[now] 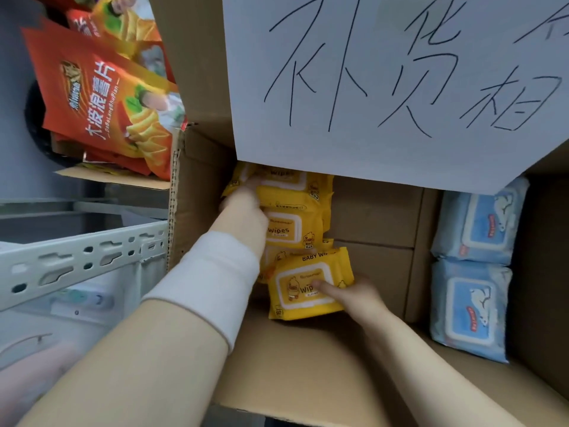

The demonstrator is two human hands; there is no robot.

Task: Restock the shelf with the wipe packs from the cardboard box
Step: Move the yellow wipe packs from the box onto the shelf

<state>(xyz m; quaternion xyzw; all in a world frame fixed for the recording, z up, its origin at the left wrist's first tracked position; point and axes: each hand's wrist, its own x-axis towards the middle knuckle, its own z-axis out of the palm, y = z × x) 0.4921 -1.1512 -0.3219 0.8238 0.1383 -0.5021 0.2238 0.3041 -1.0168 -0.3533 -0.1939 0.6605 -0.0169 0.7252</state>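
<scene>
Cardboard box (308,365) | left hand (243,211) grips stacked yellow packs (295,229) | right hand (357,295) pinches nearest yellow pack (292,309), thumb atop

Orange snack bags (101,103) lie left of a handwritten sign (400,87).

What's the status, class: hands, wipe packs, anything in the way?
Left hand on yellow stack, grip unclear. Right hand holds one yellow pack. Paper sign overhangs box.

1. The left hand (243,211) is stretched forward with its back to the camera. Its fingers lie against the stacked yellow packs (292,229), but I cannot tell if they grip.
2. The right hand (354,295) holds one yellow wipe pack (295,303), thumb on its front, the other fingers hidden behind.
</scene>
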